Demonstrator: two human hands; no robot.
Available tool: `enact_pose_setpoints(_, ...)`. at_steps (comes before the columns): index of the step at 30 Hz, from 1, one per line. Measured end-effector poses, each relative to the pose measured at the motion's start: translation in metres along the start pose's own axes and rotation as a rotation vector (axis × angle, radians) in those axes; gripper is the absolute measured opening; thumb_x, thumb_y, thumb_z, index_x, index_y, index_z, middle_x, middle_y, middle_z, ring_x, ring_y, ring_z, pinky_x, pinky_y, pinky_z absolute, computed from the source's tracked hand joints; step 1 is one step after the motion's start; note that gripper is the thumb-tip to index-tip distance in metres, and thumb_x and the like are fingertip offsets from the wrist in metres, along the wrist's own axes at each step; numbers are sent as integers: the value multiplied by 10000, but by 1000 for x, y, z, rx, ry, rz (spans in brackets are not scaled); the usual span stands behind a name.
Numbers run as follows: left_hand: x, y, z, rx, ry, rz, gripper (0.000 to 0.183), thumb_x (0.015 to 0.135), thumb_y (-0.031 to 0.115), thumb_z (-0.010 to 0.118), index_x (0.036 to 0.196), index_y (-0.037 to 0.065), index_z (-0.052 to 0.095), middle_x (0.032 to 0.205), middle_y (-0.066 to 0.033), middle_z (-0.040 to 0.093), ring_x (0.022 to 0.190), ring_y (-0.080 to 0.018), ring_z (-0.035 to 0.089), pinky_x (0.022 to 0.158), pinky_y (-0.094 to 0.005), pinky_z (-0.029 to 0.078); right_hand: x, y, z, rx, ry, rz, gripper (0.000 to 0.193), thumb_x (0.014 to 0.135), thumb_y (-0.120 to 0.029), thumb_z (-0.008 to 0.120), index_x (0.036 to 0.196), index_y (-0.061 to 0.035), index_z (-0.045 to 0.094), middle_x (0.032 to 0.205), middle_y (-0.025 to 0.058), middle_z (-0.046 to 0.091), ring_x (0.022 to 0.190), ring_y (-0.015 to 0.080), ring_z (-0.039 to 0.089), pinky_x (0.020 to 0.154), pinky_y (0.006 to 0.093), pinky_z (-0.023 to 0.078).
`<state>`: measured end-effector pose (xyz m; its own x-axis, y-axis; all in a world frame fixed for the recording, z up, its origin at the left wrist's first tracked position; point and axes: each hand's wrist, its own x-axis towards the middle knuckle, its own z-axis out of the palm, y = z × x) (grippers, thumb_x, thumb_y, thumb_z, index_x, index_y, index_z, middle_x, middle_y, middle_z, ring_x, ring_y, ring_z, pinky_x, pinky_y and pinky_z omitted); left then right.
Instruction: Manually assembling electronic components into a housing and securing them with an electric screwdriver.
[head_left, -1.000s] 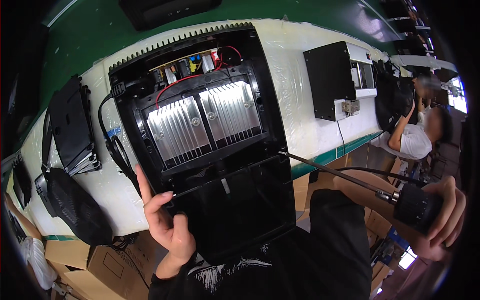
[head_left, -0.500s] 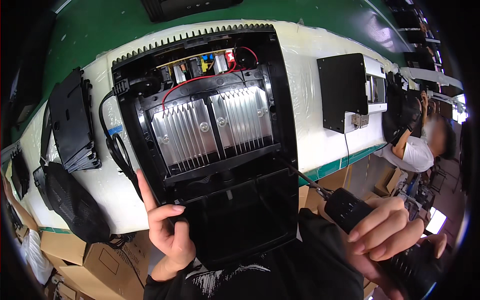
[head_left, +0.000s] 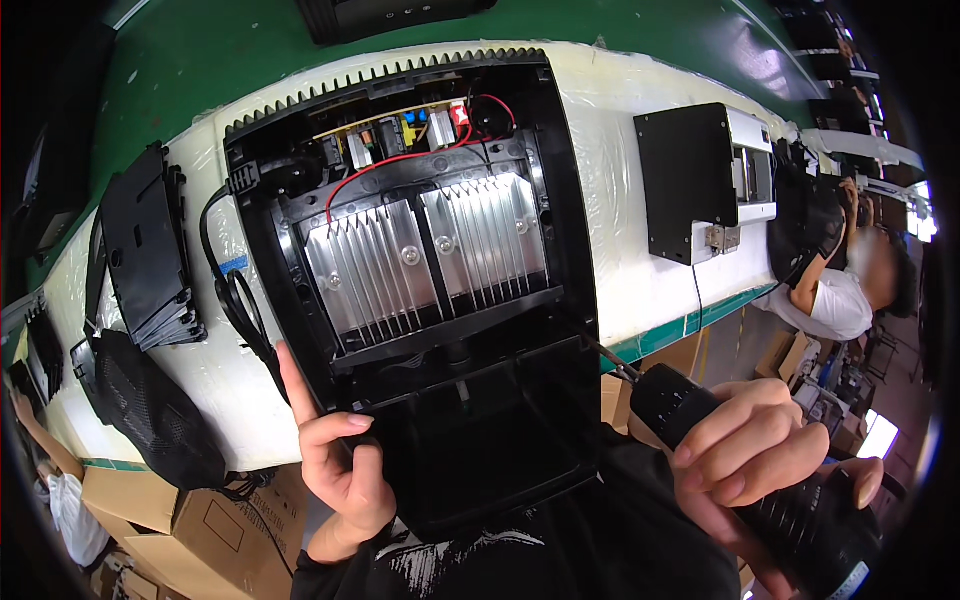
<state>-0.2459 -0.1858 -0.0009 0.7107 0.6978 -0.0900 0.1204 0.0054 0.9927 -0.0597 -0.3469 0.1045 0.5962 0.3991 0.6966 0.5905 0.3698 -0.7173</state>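
At the desk's near edge (head_left: 655, 343), our right hand (head_left: 752, 440) grips a black screwdriver (head_left: 672, 404); our half-open left hand (head_left: 343, 468) touches the housing (head_left: 572, 215).

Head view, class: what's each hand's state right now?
Left hand: partly open, at the left edge of the black casing.
Right hand: closed, holding the black screwdriver.

Heat sinks (head_left: 365, 280) in housing (head_left: 572, 210), panels (head_left: 145, 250) left, device (head_left: 685, 180) right

An open black housing (head_left: 572, 215) lies slightly askew on the white-covered bench (head_left: 625, 285), two finned silver heat sinks (head_left: 372, 285) exposed. A black power screwdriver (head_left: 672, 404) slants toward its right side.
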Motion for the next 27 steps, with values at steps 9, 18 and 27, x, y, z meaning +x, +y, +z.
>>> enact_pose_setpoints(9, 2, -1, 1, -70, 3, 45, 250, 643, -125, 395, 794, 40, 506, 1439, -334, 129, 1303, -243, 329, 771, -147, 346, 1, 14, -3, 182, -200, 49, 385, 798, -308, 575, 951, 13, 428, 648, 118, 548, 463, 204, 534, 426, 294, 505)
enact_pose_setpoints(18, 1, 5, -2, -106, 17, -74, 176, 698, -101, 457, 745, 68, 477, 1438, -332, 134, 1321, -257, 299, 773, -143, 340, 0, 26, 5, 325, -387, 103, 233, 816, -163, 539, 786, 67, 515, 654, 166, 583, 508, 259, 569, 478, 343, 535)
enact_pose_setpoints(27, 3, -5, 0, -27, 44, 63, 208, 605, -86, 430, 685, 99, 379, 1452, -270, 197, 552, 0, 286, 502, -127, 209, -3, 22, -24, 415, -413, 116, 158, 808, -55, 538, 746, 91, 547, 655, 175, 600, 532, 275, 587, 501, 347, 551)
